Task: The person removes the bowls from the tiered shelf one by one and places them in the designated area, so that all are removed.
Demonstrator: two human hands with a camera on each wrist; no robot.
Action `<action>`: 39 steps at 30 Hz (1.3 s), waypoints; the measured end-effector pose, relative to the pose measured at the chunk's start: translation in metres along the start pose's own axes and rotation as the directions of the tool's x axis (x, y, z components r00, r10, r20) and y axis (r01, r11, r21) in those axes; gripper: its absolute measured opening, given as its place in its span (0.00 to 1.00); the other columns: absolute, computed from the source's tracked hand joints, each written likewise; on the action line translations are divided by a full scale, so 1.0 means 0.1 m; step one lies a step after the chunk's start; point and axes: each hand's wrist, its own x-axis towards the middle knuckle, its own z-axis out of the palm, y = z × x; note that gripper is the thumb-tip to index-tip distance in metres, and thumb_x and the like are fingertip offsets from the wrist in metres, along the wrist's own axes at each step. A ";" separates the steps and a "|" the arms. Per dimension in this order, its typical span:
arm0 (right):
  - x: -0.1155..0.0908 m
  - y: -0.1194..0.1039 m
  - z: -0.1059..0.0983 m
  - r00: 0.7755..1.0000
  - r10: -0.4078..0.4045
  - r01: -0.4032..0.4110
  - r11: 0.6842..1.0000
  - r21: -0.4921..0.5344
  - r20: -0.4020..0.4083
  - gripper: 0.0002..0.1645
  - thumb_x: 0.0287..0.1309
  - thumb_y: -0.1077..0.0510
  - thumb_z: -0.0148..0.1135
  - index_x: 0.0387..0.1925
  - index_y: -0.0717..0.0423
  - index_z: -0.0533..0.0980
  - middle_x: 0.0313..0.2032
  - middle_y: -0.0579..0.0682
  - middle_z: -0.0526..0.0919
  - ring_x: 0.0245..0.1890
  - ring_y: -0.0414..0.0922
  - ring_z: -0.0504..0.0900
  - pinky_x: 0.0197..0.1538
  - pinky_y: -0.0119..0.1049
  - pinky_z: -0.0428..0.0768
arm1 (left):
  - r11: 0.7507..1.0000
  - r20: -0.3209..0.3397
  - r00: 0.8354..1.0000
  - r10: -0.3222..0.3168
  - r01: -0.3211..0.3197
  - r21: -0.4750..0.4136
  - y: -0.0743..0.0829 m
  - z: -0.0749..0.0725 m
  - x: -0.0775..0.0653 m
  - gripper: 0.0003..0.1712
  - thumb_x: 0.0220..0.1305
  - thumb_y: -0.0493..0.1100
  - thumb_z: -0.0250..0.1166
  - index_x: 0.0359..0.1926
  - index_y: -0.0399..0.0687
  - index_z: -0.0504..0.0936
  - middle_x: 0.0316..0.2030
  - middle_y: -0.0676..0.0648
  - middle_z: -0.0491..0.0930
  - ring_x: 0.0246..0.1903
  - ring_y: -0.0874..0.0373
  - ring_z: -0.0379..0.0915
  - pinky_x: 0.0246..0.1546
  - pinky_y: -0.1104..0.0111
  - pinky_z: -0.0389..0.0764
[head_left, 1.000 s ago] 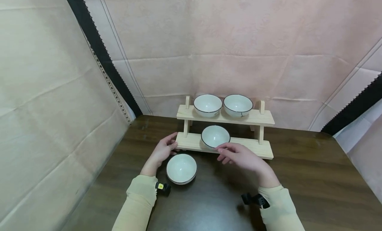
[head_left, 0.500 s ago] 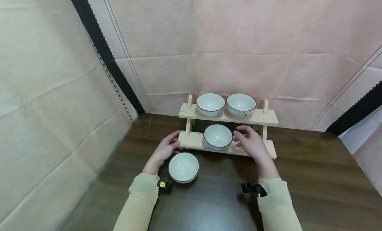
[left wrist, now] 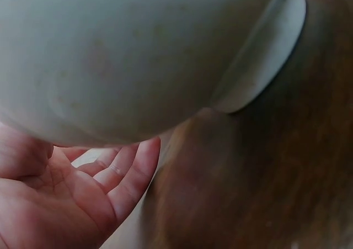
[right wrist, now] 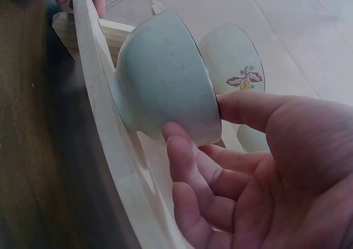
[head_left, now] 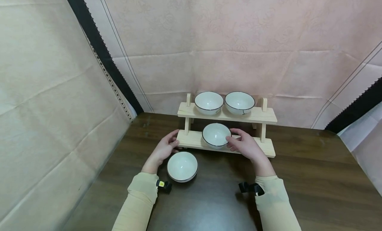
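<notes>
A two-tier wooden shelf [head_left: 195, 139] stands on the table, with a white dark-rimmed bowl [head_left: 215, 134] on its lower board. My right hand [head_left: 246, 144] holds that bowl by its right side. In the right wrist view, the thumb lies at the rim and the curled fingers touch the outer wall of the bowl [right wrist: 165, 78], whose foot meets the board. My left hand [head_left: 163, 150] grips the left end of the lower board between thumb and fingers. Just in front of it, another white bowl [head_left: 182, 166] sits on the table; its outside [left wrist: 127, 56] covers part of the left hand [left wrist: 71, 194].
Two similar bowls, a left one [head_left: 209, 102] and a right one [head_left: 239, 102], stand side by side on the upper board [head_left: 262, 115]. A pale cloth backdrop [head_left: 238, 68] rises behind the dark wooden table [head_left: 310, 164].
My right hand has moved from the lower bowl's front around to its right side, stood just apart from it, then closed in on it. The left hand has stayed at the shelf's end.
</notes>
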 end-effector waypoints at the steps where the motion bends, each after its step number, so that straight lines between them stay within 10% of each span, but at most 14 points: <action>1: 0.00 0.00 0.00 1.000 -0.001 0.001 1.000 -0.001 0.000 0.35 0.79 0.56 0.61 0.75 0.73 0.63 0.41 0.66 0.89 0.36 0.55 0.91 0.45 0.43 0.90 | 1.000 -0.001 1.000 0.000 0.000 -0.001 0.00 0.00 0.00 0.33 0.83 0.36 0.55 0.83 0.53 0.63 0.59 0.36 0.77 0.50 0.45 0.86 0.49 0.57 0.86; 39: 0.04 0.03 0.09 0.997 0.068 -0.070 0.994 -0.083 -0.028 0.41 0.78 0.50 0.62 0.79 0.67 0.59 0.39 0.58 0.90 0.37 0.51 0.91 0.52 0.50 0.88 | 1.000 -0.015 1.000 0.003 -0.003 0.004 0.02 0.01 -0.01 0.33 0.83 0.35 0.56 0.83 0.53 0.64 0.58 0.35 0.77 0.49 0.45 0.85 0.48 0.56 0.87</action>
